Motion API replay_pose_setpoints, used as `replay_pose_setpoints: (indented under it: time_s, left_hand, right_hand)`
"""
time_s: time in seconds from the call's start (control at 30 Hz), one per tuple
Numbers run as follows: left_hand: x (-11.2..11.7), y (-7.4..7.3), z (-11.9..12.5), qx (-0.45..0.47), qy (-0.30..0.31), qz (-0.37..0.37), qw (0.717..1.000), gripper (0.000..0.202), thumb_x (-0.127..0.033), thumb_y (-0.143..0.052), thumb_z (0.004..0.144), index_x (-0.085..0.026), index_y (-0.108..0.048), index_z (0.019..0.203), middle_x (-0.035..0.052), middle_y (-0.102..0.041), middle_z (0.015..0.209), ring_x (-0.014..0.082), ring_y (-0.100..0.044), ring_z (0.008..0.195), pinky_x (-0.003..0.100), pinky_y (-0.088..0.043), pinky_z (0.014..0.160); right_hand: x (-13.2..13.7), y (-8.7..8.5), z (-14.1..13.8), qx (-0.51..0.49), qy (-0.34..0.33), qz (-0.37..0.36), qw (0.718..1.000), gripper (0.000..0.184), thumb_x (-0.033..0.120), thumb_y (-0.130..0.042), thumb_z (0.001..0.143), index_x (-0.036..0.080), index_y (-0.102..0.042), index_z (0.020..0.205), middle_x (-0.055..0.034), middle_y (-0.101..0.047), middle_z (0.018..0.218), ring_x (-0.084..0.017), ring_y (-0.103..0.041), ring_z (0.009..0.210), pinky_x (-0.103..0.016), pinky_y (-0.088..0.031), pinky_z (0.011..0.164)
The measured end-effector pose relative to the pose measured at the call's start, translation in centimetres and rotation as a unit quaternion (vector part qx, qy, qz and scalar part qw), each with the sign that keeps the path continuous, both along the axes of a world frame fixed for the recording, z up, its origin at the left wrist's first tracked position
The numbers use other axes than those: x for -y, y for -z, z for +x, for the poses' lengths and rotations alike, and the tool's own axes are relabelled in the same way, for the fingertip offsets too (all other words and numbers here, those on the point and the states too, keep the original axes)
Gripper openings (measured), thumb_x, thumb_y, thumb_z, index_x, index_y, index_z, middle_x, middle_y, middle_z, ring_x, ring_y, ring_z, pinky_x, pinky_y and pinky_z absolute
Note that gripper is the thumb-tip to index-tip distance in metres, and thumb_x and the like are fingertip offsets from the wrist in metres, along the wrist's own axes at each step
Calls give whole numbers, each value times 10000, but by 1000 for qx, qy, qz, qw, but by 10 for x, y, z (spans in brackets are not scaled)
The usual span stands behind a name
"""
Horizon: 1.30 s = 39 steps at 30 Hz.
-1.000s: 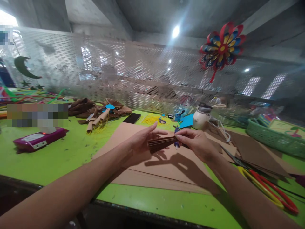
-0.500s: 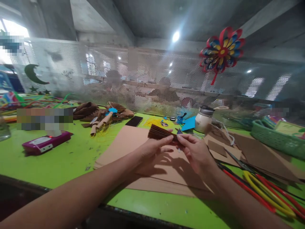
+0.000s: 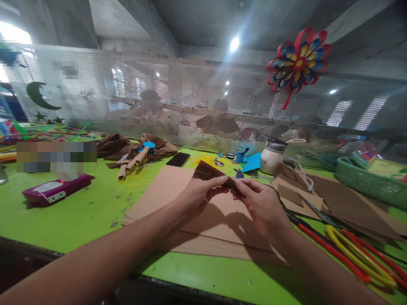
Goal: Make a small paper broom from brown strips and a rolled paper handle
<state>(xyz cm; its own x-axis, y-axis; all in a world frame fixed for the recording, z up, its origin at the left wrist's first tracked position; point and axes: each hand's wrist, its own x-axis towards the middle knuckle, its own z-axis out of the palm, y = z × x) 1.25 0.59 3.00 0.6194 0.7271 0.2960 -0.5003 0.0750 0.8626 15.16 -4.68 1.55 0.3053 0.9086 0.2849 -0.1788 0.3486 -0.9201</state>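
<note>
Between both hands is a dark brown pleated paper fan (image 3: 208, 171), its folds spread at the left end and pressed together at the right. My left hand (image 3: 200, 192) is closed on its middle, thumb lying along the top. At the narrow right end, my right hand (image 3: 259, 201) pinches the paper between thumb and fingers. Both hands are above a stack of light brown paper sheets (image 3: 171, 190) on the green table (image 3: 85, 226). A small dark blue object (image 3: 239, 174) stands just behind the fingers; its kind is unclear.
Scissors with yellow handles (image 3: 359, 254) and red-handled tools (image 3: 333, 252) lie at right, near brown sheets (image 3: 349, 203) and a green basket (image 3: 356, 180). Behind are a white jar (image 3: 271, 159), a phone (image 3: 178, 159) and paper fan crafts (image 3: 136, 159). A purple power strip (image 3: 57, 190) sits left.
The fan has shifted slightly left and its pleats show more widely. My left fingers, spread below it earlier, are now curled in under the paper. The view has moved slightly.
</note>
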Motion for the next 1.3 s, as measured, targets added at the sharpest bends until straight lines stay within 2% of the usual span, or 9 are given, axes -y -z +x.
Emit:
replay_pose_setpoints:
  time_s: [0.17, 0.37, 0.53, 0.67, 0.77, 0.87, 1.07, 1.2, 1.3]
  left_hand:
    - [-2, 2, 1, 1, 10, -2, 1000, 135, -231, -631, 740, -105, -653, 782, 85, -661, 836, 178, -599, 812, 353, -437, 829]
    - [-2, 1, -2, -2, 37, 4, 999, 208, -192, -642, 728, -109, -646, 919, 106, -647, 965, 204, -591, 900, 381, -438, 858]
    - [-3, -3, -4, 6, 13, 4, 1000, 238, -147, -661, 688, -120, -637, 923, 106, -643, 991, 217, -588, 932, 383, -445, 856]
    - [-8, -4, -5, -12, -3, 12, 1000, 244, -207, -675, 696, -115, -631, 917, 115, -639, 992, 211, -588, 916, 355, -461, 803]
    - [-11, -2, -5, -39, -28, 12, 999, 258, -244, -684, 693, -117, -632, 911, 114, -634, 984, 193, -578, 902, 286, -458, 716]
    - [-12, -1, -5, -65, -58, 9, 996, 266, -270, -695, 684, -118, -634, 894, 94, -635, 918, 152, -566, 810, 230, -423, 616]
    - [-13, -3, -4, -68, -89, 5, 994, 236, -284, -718, 660, -118, -627, 801, 48, -611, 788, 113, -530, 704, 203, -366, 530]
    - [-16, -2, -5, -50, -86, 6, 995, 240, -279, -713, 668, -111, -624, 815, 51, -613, 807, 108, -535, 701, 207, -382, 552]
    - [-17, -3, -5, -42, -80, 0, 996, 231, -276, -711, 672, -109, -624, 805, 47, -617, 806, 103, -540, 701, 211, -396, 583]
  right_hand:
    - [0, -1, -1, -4, -2, -6, 1000, 168, 317, -713, 669, 162, -704, 733, -23, -616, 692, -110, -510, 600, -279, -438, 603]
    - [0, -6, 1, -31, -2, -16, 999, 192, 311, -748, 617, 143, -693, 693, -18, -599, 666, -99, -499, 575, -254, -424, 551]
    - [-1, -8, 5, -45, -10, -29, 999, 229, 315, -770, 578, 130, -676, 676, -20, -592, 629, -106, -512, 563, -243, -408, 504]
    - [0, -10, 4, -43, -12, -37, 998, 238, 316, -769, 576, 129, -682, 695, -21, -594, 651, -103, -514, 565, -237, -403, 496]
    - [1, -10, 4, -42, -15, -53, 998, 240, 314, -764, 584, 124, -688, 710, -25, -600, 656, -98, -513, 570, -233, -403, 510]
    - [2, -11, 4, -45, -19, -65, 997, 246, 308, -766, 584, 119, -687, 721, -22, -593, 655, -100, -519, 577, -234, -405, 518]
    - [3, -11, 3, -45, -40, -73, 996, 242, 317, -763, 596, 124, -683, 720, -23, -595, 669, -103, -523, 594, -242, -415, 541]
    - [3, -5, 4, 31, -42, -35, 998, 243, 295, -749, 630, 146, -685, 811, -28, -627, 687, -125, -549, 631, -273, -434, 593]
    - [1, 0, 6, 119, -11, 0, 993, 238, 290, -715, 677, 148, -679, 865, -25, -632, 662, -126, -543, 600, -281, -430, 580]
